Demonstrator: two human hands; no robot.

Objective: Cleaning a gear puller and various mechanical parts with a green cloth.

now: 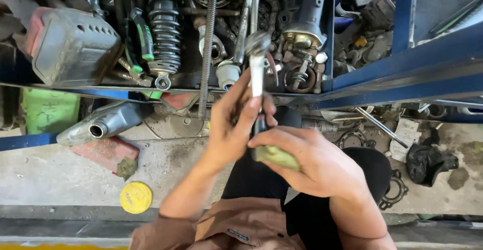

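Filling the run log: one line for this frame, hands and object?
left hand: grips wrench shaft | right hand: presses greenish cloth to its lower end | backdrop: blue shelf of parts

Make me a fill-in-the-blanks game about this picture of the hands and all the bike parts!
1. The left hand holds a shiny metal ____ upright.
2. The right hand presses a ____ cloth against the tool's lower part.
3. The round lid lying on the concrete floor is ____.
4. The black coil spring sits on the ____ metal shelf.

Missing words: wrench; green; yellow; blue
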